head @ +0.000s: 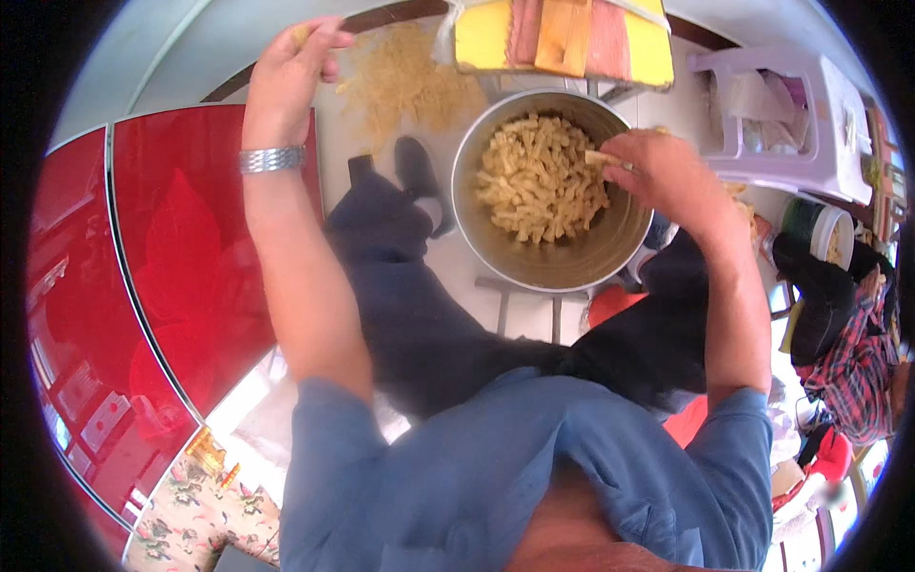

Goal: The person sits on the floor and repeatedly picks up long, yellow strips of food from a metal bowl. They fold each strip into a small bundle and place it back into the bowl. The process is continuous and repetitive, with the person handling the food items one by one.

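Observation:
A large round metal pot (552,275) stands between my knees, part filled with short pale-yellow pieces (540,179) of what looks like cut food. My right hand (654,175) is over the pot's right rim, with a pale piece (600,159) pinched between thumb and fingers. Up at the left, my left hand (307,53) is raised near a scatter of thin yellowish peelings (422,79) on the floor; a bit of something yellowish shows at its fingers, and I cannot tell whether it is gripped. A metal watch band is on the left wrist.
Beyond the pot is a yellow block with wooden strips (561,36). A red glossy cabinet (179,250) stands at the left. A pale purple plastic stool (808,175) and an open tub (833,239) are at the right, near another person in a plaid shirt (851,357).

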The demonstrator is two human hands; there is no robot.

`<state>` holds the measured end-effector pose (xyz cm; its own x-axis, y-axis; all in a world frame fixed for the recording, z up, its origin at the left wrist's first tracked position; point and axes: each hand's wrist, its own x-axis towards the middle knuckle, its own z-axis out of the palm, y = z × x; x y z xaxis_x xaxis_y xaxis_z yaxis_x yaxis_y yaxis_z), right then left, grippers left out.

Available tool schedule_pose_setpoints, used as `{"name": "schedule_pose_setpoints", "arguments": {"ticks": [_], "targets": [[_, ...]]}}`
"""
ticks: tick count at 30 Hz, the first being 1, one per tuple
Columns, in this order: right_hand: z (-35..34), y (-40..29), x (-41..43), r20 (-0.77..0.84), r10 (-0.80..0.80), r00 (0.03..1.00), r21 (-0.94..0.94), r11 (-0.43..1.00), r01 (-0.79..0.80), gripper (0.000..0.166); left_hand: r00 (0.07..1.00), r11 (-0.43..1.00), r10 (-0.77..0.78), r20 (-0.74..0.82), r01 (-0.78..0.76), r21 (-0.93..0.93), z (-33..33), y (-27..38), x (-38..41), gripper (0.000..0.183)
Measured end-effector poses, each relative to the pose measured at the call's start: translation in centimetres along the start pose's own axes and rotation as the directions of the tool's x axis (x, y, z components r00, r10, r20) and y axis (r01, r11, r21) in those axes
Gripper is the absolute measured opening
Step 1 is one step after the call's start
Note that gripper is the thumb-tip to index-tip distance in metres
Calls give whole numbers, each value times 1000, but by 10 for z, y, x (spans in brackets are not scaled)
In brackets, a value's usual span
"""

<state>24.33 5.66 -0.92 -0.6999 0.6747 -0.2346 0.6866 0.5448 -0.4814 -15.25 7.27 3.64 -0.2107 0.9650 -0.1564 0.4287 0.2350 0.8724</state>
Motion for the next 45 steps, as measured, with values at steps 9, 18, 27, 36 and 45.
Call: {"name": "schedule_pose_setpoints", "arguments": {"ticks": [9,18,27,36,45], "targets": [[16,2,0,-90,-69,994,71,995,76,30,710,993,-5,704,-82,90,89,11,-47,49],[15,19,-34,-106,41,994,-105,993,-52,31,714,963,-30,700,-168,213,106,16,-58,48],[2,85,-99,-200,425,883,-139,880,-455,34,687,934,-98,720,-186,304,143,15,-65,41],[46,202,-134,23,658,753,-143,747,-649,43,623,903,-216,752,-166,397,172,-8,-69,40],[132,285,-112,188,715,673,-143,698,-702,40,678,809,-187,711,-304,503,180,-1,-79,40]]}}
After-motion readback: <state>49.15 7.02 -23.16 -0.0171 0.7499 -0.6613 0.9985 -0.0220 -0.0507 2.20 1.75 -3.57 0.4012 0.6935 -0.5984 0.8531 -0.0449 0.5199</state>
